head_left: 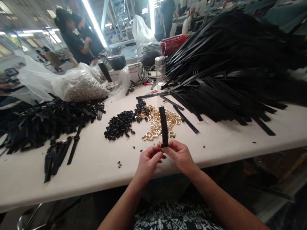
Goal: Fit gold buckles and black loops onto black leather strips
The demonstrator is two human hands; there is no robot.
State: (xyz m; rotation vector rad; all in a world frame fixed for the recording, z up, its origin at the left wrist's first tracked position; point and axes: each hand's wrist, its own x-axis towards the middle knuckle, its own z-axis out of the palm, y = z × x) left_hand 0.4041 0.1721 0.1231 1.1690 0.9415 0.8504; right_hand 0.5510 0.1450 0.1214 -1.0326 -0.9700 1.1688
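A short black strap [163, 123] stands nearly upright between my two hands at the table's front edge, with a black loop around it partway up. My right hand [179, 156] pinches its lower end between thumb and fingers. At the same end my left hand [150, 159] is closed, its fingertips meeting the right ones; a tiny glint of metal shows there, mostly hidden by the fingers. Just beyond the hands lies a heap of gold rectangular buckles [155, 124]. Left of them is a pile of small black loops [120, 124].
Many long black straps [225, 70] are heaped at the right. Strap pieces with buckles [48, 124] cover the left side. Behind stand a glass bottle [160, 71], a bag of small metal parts [83, 86] and a red case [174, 44]. People [76, 38] stand far back.
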